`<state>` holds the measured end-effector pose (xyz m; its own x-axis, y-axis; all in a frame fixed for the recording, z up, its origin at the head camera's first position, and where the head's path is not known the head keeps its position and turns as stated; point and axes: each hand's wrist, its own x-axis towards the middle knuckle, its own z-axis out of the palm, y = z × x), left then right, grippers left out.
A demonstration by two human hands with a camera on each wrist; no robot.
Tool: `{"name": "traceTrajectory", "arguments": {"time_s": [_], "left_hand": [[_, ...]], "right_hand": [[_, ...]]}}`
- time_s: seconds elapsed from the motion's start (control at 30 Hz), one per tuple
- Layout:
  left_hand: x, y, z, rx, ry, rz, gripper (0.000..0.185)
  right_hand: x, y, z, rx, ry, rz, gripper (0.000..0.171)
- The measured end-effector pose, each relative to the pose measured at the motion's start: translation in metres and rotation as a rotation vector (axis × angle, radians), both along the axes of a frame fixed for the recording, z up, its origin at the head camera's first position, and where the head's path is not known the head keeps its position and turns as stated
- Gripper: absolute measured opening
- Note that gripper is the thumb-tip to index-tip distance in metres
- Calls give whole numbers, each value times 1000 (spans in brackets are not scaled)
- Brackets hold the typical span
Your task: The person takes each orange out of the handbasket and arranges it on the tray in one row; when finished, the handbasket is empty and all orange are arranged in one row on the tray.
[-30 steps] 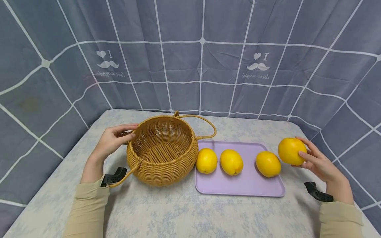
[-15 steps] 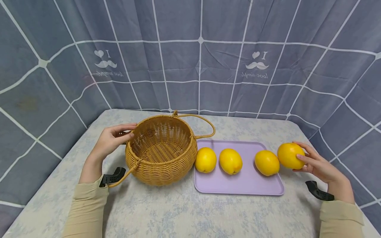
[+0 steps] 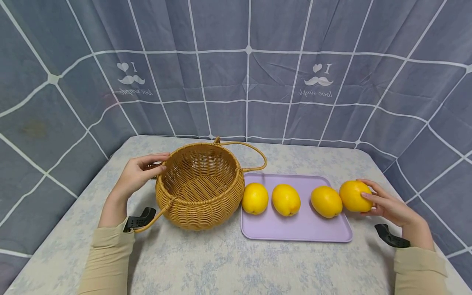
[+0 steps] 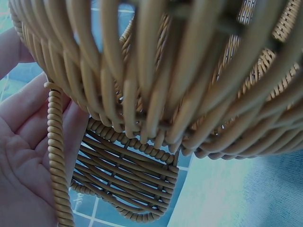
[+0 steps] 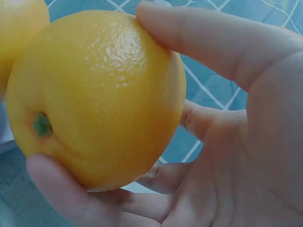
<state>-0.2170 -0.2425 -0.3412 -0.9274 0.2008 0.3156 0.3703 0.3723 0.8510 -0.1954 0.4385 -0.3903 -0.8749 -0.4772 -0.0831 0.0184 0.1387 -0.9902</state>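
Observation:
My left hand (image 3: 138, 174) grips the left rim of a round wicker basket (image 3: 200, 211), thumb and fingers at its edge. Nothing lies inside the basket. A small woven flap (image 4: 128, 175) shows beside the palm in the left wrist view. My right hand (image 3: 387, 207) holds an orange (image 3: 355, 196) between thumb and fingers, at the right end of a lilac tray (image 3: 295, 229). In the right wrist view a green stem end shows on this orange (image 5: 104, 94). It borders another orange (image 3: 326, 202) on the tray; two more, a middle orange (image 3: 286, 200) and a left orange (image 3: 255, 198), sit further left.
One basket handle (image 3: 264, 159) juts over the tray's back left corner; the other handle (image 3: 155, 220) reaches toward the left wrist. A grey-blue checked curtain (image 3: 228, 82) surrounds the patterned tabletop (image 3: 206, 262) at the back and sides.
My right hand has lowered the orange and moved it left against the rightmost orange on the tray, which has shifted slightly left. The left hand stays on the basket rim.

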Motion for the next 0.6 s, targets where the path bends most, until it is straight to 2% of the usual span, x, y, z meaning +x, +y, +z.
{"name": "traceTrajectory", "arguments": {"time_s": [0.27,0.43,0.6], "left_hand": [[-1,0,0,13,1,-12,34],[-1,0,0,2,0,-3,34],[-1,0,-1,1,-2,1,34]], "right_hand": [[-2,-5,1,27,-28,-6,39],[-3,-8,1,31,-39,25,39],[-6,-13,-1,110,-58,17,39]]}}
